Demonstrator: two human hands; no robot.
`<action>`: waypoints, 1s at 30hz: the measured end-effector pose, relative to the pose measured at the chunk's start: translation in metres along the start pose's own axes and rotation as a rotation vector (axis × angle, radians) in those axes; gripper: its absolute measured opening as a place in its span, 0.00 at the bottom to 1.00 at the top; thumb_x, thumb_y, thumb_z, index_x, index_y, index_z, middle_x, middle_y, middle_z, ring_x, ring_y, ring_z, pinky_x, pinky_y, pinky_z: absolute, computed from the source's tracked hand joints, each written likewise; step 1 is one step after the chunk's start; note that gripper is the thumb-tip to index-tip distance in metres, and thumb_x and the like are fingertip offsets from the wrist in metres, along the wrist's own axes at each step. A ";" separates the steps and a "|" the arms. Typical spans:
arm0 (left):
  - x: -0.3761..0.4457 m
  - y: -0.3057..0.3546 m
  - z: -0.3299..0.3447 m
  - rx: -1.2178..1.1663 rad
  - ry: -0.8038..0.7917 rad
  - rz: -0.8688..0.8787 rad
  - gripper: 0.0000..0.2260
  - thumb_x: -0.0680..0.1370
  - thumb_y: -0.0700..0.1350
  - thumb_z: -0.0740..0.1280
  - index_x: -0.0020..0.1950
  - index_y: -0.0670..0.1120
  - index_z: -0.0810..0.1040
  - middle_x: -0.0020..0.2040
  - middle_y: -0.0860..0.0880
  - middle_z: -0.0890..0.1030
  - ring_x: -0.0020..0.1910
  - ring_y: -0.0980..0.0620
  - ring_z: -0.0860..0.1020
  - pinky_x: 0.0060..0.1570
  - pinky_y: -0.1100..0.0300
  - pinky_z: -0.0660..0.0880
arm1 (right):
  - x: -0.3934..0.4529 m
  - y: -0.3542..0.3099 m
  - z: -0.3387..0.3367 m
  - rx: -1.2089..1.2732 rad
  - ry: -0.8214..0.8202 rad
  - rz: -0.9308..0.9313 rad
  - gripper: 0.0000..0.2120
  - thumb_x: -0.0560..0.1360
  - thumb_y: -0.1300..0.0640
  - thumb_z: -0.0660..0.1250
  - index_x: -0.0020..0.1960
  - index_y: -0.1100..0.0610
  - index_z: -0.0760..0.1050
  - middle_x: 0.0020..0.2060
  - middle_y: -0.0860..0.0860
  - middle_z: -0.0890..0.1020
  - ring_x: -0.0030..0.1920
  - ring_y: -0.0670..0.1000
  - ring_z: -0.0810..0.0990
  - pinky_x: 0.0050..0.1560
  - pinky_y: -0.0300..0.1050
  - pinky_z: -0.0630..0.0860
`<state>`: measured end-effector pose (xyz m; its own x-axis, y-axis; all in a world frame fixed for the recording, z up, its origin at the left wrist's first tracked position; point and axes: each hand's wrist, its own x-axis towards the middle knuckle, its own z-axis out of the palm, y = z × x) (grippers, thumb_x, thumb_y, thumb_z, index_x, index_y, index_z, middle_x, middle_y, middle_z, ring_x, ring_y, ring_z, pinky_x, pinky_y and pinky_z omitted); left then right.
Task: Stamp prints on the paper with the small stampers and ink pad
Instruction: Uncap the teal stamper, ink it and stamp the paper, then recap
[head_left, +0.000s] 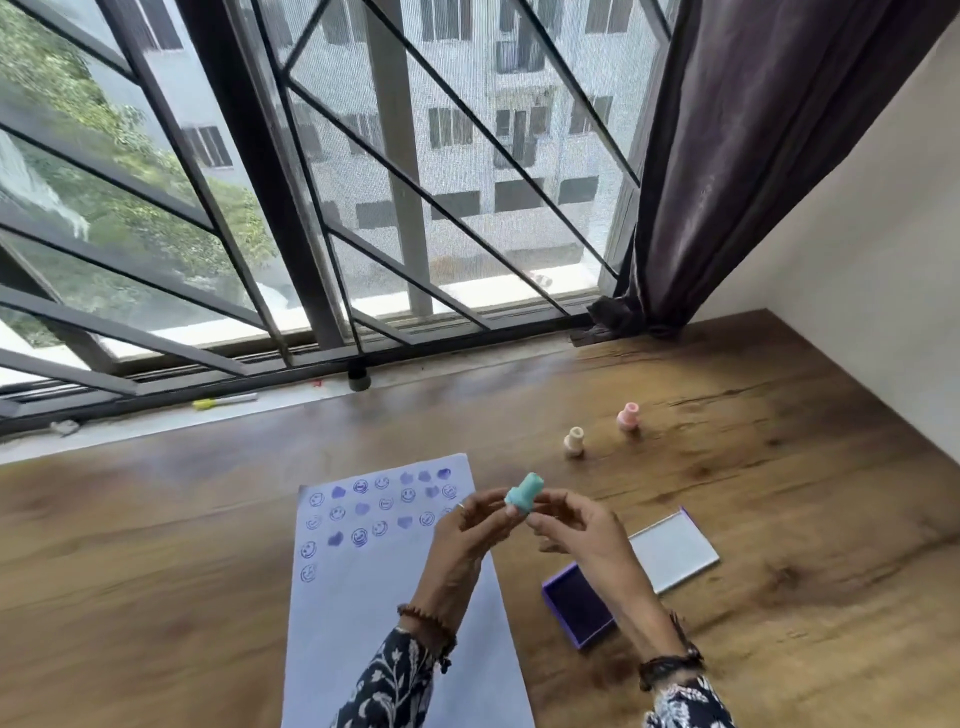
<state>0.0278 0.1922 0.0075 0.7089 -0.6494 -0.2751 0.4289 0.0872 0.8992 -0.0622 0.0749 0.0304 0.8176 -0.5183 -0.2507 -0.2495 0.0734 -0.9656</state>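
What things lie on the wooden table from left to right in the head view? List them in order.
Paper → ink pad → ink pad lid. The stampers overlap these in position, so they are left out.

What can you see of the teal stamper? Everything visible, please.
The teal stamper is a small, matte, plastic-looking piece: a rounded cap on a narrower neck widening to a base. It is held in the air, tilted, above the right edge of the paper, pinched between fingertips of the left hand and right hand. Its printing face is hidden.
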 end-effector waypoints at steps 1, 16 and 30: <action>0.004 -0.001 -0.001 0.083 0.003 0.025 0.08 0.70 0.38 0.71 0.46 0.47 0.82 0.42 0.51 0.86 0.44 0.57 0.82 0.40 0.71 0.76 | 0.004 0.003 0.001 -0.019 0.021 -0.005 0.11 0.71 0.63 0.71 0.47 0.48 0.79 0.43 0.48 0.85 0.42 0.44 0.82 0.38 0.36 0.79; 0.093 -0.013 -0.010 1.221 0.299 0.314 0.10 0.73 0.53 0.67 0.52 0.52 0.80 0.71 0.48 0.67 0.74 0.47 0.51 0.68 0.50 0.51 | 0.104 0.020 0.009 -0.702 0.197 -0.175 0.10 0.71 0.61 0.68 0.51 0.58 0.80 0.48 0.57 0.84 0.50 0.56 0.80 0.51 0.45 0.72; -0.024 -0.062 0.006 1.132 0.181 0.361 0.25 0.68 0.63 0.67 0.62 0.57 0.71 0.69 0.56 0.67 0.71 0.60 0.50 0.69 0.56 0.48 | -0.012 0.043 -0.059 -0.484 0.537 -0.109 0.04 0.71 0.62 0.70 0.39 0.53 0.80 0.36 0.49 0.83 0.35 0.46 0.80 0.39 0.34 0.75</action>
<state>-0.0190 0.1979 -0.0394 0.7941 -0.6008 0.0920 -0.4817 -0.5298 0.6980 -0.1134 0.0338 -0.0041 0.5147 -0.8567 0.0335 -0.4841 -0.3226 -0.8134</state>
